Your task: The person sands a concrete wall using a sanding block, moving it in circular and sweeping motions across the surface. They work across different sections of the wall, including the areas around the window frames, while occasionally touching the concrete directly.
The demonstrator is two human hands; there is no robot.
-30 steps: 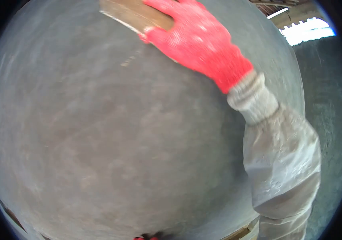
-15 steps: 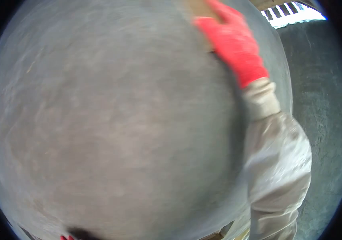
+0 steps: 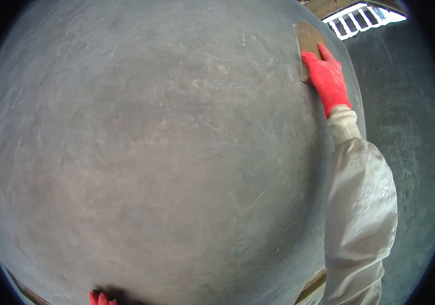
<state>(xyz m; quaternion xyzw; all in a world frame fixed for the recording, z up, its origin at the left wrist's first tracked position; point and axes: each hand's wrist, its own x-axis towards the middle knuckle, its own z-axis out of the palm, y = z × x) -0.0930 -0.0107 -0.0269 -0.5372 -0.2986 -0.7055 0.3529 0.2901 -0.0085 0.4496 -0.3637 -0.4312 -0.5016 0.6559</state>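
A grey plastered wall [image 3: 151, 152] filled the view. The white sleeve [image 3: 360, 203] stretched up along its right edge. The right hand [image 3: 329, 81], red-gloved, gripped a wooden float [image 3: 307, 38] flat against the plaster near that edge, with broad wall open leftward. Only fingertips of the left hand [image 3: 100, 298] showed; its grip could not be told.

wooden float [image 3: 307, 39] | brown, flat, rectangular board | long side roughly upright, top leaning slightly left | face flat against the grey plastered wall [image 3: 151, 152], close to its upper right edge | lower end held under the red-gloved right hand [image 3: 329, 81]
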